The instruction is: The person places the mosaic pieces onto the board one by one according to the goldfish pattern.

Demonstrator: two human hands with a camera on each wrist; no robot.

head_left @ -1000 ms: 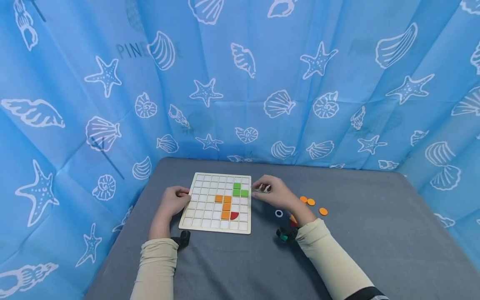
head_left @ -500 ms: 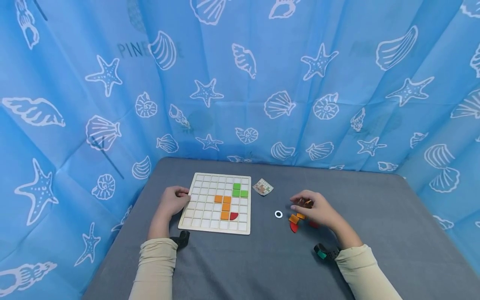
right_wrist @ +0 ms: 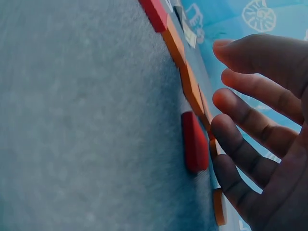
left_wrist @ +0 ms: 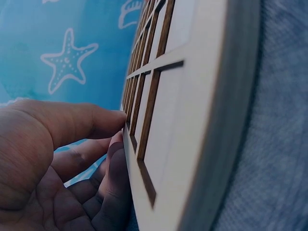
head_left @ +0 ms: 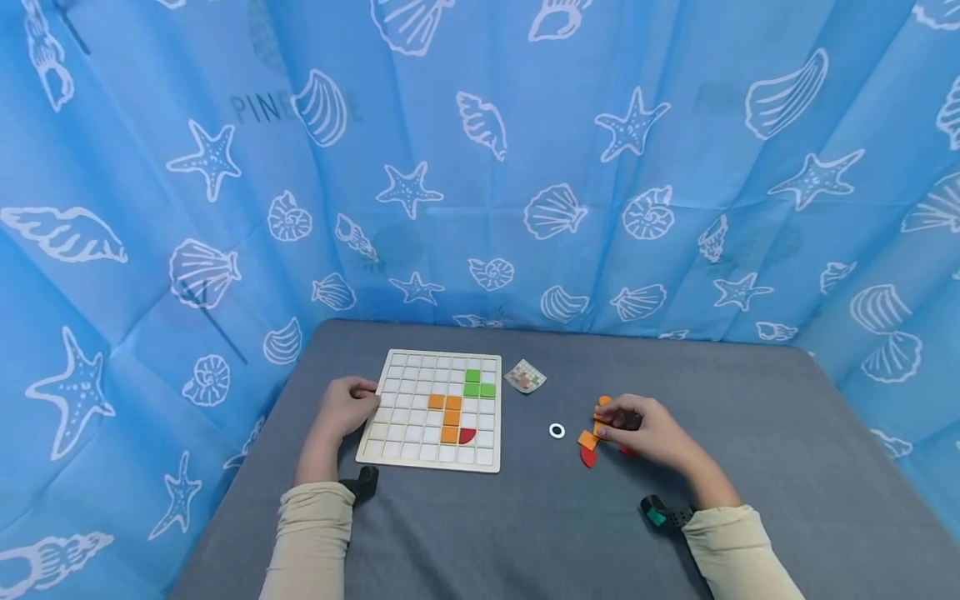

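A pale wooden grid board (head_left: pixel 405 425) lies left of centre, with orange, green and red tiles in some of its squares. My left hand (head_left: pixel 349 408) pinches the board's left edge; in the left wrist view the thumb (left_wrist: pixel 91 122) lies on the rim and the other fingers sit at its side. Over a loose group of pieces on the right is my right hand (head_left: pixel 647 429). Its parted fingers (right_wrist: pixel 240 115) hold nothing in the right wrist view. Right at the fingertips are orange square tiles (head_left: pixel 588 440). A red quarter-round tile (head_left: pixel 588 457) and another red piece (right_wrist: pixel 195 144) lie close by.
A small card with a grid pattern (head_left: pixel 526 377) lies just off the board's right edge. Between board and right-hand pieces is a white disc with a black centre (head_left: pixel 557 431). A blue shell-print curtain (head_left: pixel 480 167) hangs behind the grey-covered table (head_left: pixel 480 542).
My right hand has moved from the small card beside the board rightward to the loose pieces, uncovering the card. It then lowered slightly among the orange tiles. The left hand has stayed on the board.
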